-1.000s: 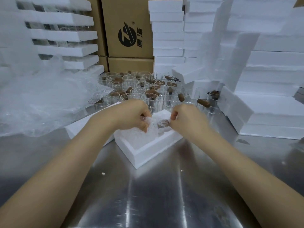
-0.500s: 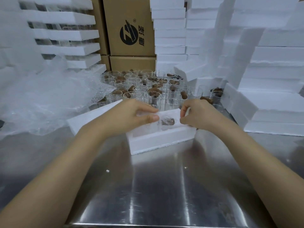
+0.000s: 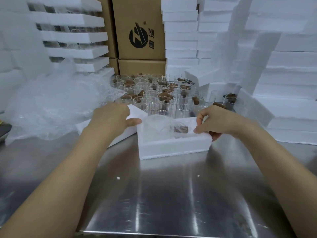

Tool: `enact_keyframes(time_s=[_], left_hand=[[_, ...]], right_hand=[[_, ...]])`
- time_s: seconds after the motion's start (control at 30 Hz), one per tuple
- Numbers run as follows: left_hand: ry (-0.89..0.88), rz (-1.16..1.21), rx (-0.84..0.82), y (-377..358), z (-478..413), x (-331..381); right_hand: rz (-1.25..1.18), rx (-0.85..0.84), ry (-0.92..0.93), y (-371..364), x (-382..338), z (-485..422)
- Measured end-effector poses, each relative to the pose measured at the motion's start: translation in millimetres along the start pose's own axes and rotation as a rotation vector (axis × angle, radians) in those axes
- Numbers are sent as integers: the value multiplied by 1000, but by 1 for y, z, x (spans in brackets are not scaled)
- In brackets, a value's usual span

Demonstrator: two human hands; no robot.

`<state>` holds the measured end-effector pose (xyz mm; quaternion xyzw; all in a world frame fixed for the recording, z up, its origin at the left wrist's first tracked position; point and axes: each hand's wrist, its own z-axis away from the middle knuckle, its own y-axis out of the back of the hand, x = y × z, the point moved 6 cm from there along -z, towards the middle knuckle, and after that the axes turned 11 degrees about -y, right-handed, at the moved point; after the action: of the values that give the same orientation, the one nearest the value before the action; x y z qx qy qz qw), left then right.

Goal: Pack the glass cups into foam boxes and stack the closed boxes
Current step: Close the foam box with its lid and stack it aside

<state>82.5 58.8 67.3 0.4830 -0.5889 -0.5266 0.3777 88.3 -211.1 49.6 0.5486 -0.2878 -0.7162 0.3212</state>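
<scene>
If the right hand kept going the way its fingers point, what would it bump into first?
The right hand grips the right wall of the foam box, fingers pointing left across the open top. It would probably meet the bubble-wrapped cup inside first, though depth is hard to judge.

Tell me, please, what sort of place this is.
Probably a packing area in a warehouse or workshop: stacks of foam boxes, printed cardboard cartons, and dozens of glass cups on a steel table, with one wrapped cup lying in an open foam box.
</scene>
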Motion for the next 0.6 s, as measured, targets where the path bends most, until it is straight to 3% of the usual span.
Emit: enact_keyframes(time_s=[0.13,0.33,0.43,0.6], left_hand=[[-107,230,-77,-8,-3,2],[-97,184,-157,-5,6,8],[-49,201,-45,7,9,8],[-4,68,291,43,23,11]], right_hand=[[-21,-29,-11,0,1,2],[99,143,45,5,-3,1],[91,90,25,5,1,0],[108,31,-17,7,5,0]])
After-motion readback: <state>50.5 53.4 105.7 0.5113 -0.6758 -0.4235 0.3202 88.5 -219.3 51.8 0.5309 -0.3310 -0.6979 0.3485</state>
